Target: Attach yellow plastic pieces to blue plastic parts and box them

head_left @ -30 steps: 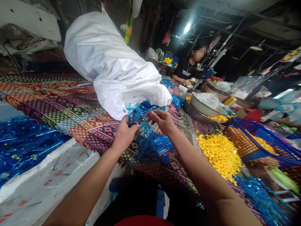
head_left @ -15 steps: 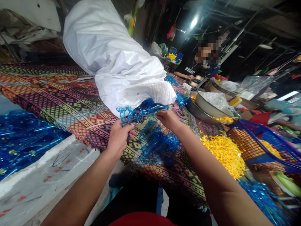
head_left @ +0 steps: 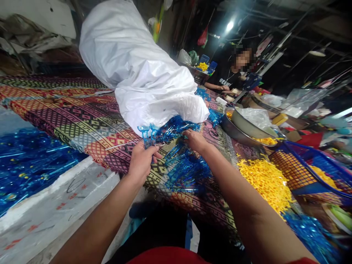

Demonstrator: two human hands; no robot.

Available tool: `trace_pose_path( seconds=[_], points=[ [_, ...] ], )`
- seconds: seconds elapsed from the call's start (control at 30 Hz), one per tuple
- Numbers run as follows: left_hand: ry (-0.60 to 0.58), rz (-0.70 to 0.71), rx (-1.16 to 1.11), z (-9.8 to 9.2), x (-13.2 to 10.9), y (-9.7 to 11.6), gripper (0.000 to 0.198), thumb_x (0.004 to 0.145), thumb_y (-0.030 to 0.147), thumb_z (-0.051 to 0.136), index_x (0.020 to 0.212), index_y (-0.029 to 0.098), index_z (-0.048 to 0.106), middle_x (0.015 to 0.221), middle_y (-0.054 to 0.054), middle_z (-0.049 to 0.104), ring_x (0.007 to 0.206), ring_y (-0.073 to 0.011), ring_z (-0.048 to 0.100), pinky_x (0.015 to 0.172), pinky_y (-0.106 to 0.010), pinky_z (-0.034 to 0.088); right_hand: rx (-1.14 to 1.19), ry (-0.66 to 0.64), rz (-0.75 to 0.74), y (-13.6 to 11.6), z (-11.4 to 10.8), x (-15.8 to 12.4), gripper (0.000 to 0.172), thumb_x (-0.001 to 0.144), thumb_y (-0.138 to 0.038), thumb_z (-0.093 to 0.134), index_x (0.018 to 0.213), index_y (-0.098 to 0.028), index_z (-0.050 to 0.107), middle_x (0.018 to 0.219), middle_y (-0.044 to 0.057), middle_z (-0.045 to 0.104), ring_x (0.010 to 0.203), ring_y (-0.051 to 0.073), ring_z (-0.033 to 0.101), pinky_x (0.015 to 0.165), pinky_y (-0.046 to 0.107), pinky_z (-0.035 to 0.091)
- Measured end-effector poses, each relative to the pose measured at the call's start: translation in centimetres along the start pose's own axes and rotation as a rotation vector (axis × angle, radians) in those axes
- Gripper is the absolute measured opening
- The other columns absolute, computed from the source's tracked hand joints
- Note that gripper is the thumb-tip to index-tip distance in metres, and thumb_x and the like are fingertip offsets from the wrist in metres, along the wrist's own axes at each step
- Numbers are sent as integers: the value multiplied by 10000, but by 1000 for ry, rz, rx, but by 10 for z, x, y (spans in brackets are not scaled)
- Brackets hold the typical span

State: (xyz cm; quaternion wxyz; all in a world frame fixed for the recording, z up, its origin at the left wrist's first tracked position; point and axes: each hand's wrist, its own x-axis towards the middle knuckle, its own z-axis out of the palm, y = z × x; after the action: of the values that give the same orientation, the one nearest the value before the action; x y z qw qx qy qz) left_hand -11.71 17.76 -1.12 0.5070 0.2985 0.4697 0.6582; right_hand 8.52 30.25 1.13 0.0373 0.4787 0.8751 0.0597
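On cloth-covered counter (head_left: pixel 68 124) | blue foil strip (head_left: pixel 167 130) held spread between hands | left grip (head_left: pixel 141 163) closed on it | right grip (head_left: pixel 195 142) curled against it, hold unclear

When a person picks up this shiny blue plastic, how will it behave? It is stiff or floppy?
The shiny blue plastic is probably light and floppy: it looks like thin film, bunching loosely where the left hand grips it. Its jagged, cut-looking pieces will likely snag and tangle, and the glossy surface may feel slightly slippery.

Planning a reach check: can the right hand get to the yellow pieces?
Likely yes: the right hand sits close to the yellow pieces, with only patterned cloth between them; it rests on blue plastic.
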Motion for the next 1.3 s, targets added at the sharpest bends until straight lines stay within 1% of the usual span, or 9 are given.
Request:
trace_pose_path(
  seconds=[0.2,0.33,0.43,0.6,0.73,0.87,1.07,1.2,1.3],
  points=[
    [0,7,-15,-1,-1,-1,190,614,202,621,755,153,504,610,35,568,426,-107,560,343,-181,345,-10,12,-24,3,-2,-2,215,819,-212,525,993,-180,647,984,92,589,858,184,588,717,246,426],
    [-4,13,-7,-1,-1,1,180,616,208,620,736,158,495,571,48,546,417,-102,547,349,-177,340,108,144,10,13,-8,-14,222,839,-230,492,970,-154,655,967,109,599,844,189,584,730,274,426],
    [5,70,21,2,-2,2,185,618,209,629,740,164,498,578,51,538,453,-103,553,359,-171,347,461,242,74,5,-15,-29,182,777,-253,561,886,-139,653,775,63,620,718,181,589,665,289,440],
    [-98,157,120,16,-11,2,186,637,218,641,794,168,555,683,30,577,516,-97,534,408,-187,423,1383,143,136,-47,-26,-60,319,678,-366,664,914,-173,570,591,-37,560,466,118,535,426,235,405],
    [-213,174,148,27,-19,-1,160,663,211,620,811,173,571,672,25,592,535,-113,540,453,-214,457,1661,89,67,-80,-29,-74,259,663,-377,695,753,-169,570,569,-32,565,492,117,556,428,228,427],
    [-233,158,212,28,-20,-3,179,652,213,624,820,171,577,656,22,604,496,-116,534,447,-219,436,1641,82,57,-83,-29,-78,238,686,-378,680,765,-167,602,571,-23,589,508,116,555,463,237,447],
    [-233,230,319,26,-17,5,209,617,182,625,826,171,630,734,11,644,654,-140,571,602,-230,442,1344,168,32,-69,-31,-79,191,711,-338,645,807,-172,649,666,-10,617,552,107,566,542,252,478],
    [-293,255,488,26,-12,14,140,580,138,605,711,177,634,633,26,613,579,-135,527,535,-220,400,1230,312,179,-31,-16,-72,321,719,-342,618,972,-147,639,749,31,659,580,140,614,555,288,512],
    [-321,219,549,27,-10,15,76,560,118,589,601,182,597,531,39,558,485,-120,477,456,-206,349,878,375,294,7,1,-62,338,762,-323,540,1014,-121,638,802,61,685,617,160,633,554,294,523]
  ],
)
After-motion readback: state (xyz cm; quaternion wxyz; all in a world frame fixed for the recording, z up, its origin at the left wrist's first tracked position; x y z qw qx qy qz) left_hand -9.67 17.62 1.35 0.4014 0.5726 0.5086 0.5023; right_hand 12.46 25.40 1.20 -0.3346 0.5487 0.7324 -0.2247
